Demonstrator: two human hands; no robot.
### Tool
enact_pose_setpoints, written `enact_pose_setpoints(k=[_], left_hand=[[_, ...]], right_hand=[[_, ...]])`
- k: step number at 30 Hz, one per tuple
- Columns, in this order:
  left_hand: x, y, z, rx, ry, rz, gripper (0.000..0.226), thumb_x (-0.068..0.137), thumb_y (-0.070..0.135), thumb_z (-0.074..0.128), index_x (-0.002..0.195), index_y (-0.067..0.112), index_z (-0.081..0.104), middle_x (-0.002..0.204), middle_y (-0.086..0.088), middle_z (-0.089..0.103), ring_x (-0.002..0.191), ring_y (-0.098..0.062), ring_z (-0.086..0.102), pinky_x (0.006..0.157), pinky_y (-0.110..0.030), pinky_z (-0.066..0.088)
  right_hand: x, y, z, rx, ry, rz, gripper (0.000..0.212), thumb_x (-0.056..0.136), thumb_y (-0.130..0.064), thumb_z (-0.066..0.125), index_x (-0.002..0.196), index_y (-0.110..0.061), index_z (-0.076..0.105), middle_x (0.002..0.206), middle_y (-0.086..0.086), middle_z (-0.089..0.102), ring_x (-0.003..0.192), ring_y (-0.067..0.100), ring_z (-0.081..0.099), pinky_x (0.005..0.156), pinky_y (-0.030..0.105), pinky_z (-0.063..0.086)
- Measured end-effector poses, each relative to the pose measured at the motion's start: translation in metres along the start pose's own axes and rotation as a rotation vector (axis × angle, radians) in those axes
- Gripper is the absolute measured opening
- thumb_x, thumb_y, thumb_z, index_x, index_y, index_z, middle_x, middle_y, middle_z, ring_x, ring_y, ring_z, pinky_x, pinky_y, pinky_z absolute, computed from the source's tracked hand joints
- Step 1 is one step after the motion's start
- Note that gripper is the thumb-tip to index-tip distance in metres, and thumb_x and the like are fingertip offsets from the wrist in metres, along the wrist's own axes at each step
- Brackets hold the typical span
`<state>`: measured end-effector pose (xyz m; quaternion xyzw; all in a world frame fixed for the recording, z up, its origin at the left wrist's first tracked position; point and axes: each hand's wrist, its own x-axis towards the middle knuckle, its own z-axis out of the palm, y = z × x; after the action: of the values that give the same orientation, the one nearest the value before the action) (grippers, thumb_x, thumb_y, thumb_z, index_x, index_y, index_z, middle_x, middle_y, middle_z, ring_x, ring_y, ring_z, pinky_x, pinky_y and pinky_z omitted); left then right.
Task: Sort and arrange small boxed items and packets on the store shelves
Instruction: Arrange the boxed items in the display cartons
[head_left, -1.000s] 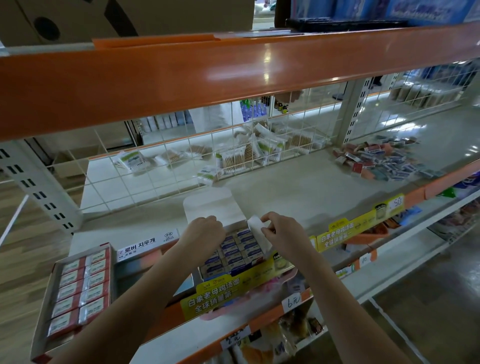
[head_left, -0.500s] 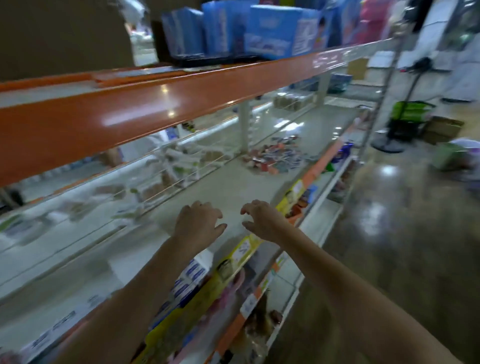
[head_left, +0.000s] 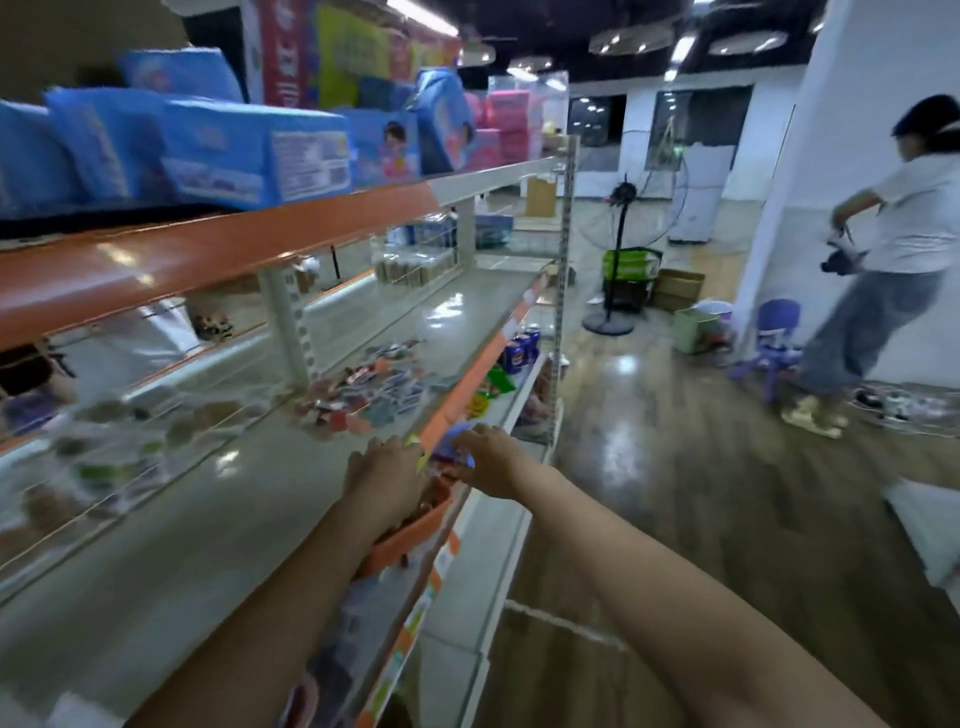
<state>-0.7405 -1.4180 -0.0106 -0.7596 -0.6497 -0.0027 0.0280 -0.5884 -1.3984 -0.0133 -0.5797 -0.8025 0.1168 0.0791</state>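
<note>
Both arms reach forward over the front edge of the middle shelf (head_left: 218, 530). The left hand (head_left: 387, 470) hangs over the shelf's orange front rail (head_left: 467, 384), back of the hand up, its fingers (head_left: 400, 446) loosely spread and holding nothing. The right hand (head_left: 491, 460) is just beside it, out past the rail, with its fingers (head_left: 462, 439) stretched toward the left hand; whether they pinch anything is blurred, though they look relaxed rather than curled. Between and just under the two hands sits a blurred blue packet (head_left: 454, 448) at the shelf's edge, very close to the right fingertips; contact cannot be made out.

The loose heap of small boxes and packets (head_left: 371, 392), red, blue and white, lies on the middle shelf farther along, beyond both hands and apart from them, near the upright post (head_left: 291, 332). Below the hands an orange tray (head_left: 410, 532) juts from the lower shelf (head_left: 483, 545).

On the top shelf stand large blue packs (head_left: 249, 150). Down the aisle a standing fan (head_left: 621, 244) rests on the wooden floor (head_left: 675, 467), and a person in a white top (head_left: 919, 218) walks at the right by a purple stool (head_left: 774, 338).
</note>
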Motion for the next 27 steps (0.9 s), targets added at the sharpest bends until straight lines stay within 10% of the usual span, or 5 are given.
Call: enact_pose_setpoints(k=[27], left_hand=[[0.279,-0.013,0.049,-0.022,0.001,-0.330,0.047,0.090,0.050,0.047,0.127,0.021,0.050,0.133,-0.007,0.049,0.122,-0.028,0.045,0.091,-0.038,0.043]], right_hand=[[0.292,0.164,-0.023,0.068,-0.092,-0.202,0.047,0.088,-0.022,0.056,0.133,-0.013,0.045,0.132,0.014,0.048,0.119,0.032,0.048,0.098,0.040,0.042]])
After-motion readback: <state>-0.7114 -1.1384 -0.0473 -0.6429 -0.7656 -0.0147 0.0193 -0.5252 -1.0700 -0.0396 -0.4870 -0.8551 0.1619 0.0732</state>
